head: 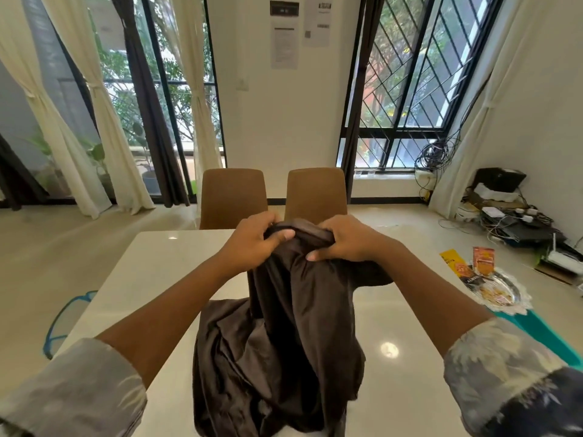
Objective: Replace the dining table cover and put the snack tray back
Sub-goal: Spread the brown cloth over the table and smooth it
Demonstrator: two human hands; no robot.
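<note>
Left hand [252,241] and right hand [350,239] each clench the bunched top of the dark brown cover [284,342], whose rest slumps on the white table [151,272]; it looks light, limp and slippery, best taken by its corners.

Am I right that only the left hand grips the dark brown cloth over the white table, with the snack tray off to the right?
Not quite: the head view shows the right hand gripping the dark brown cloth too, beside the left hand; the rest holds.
</note>
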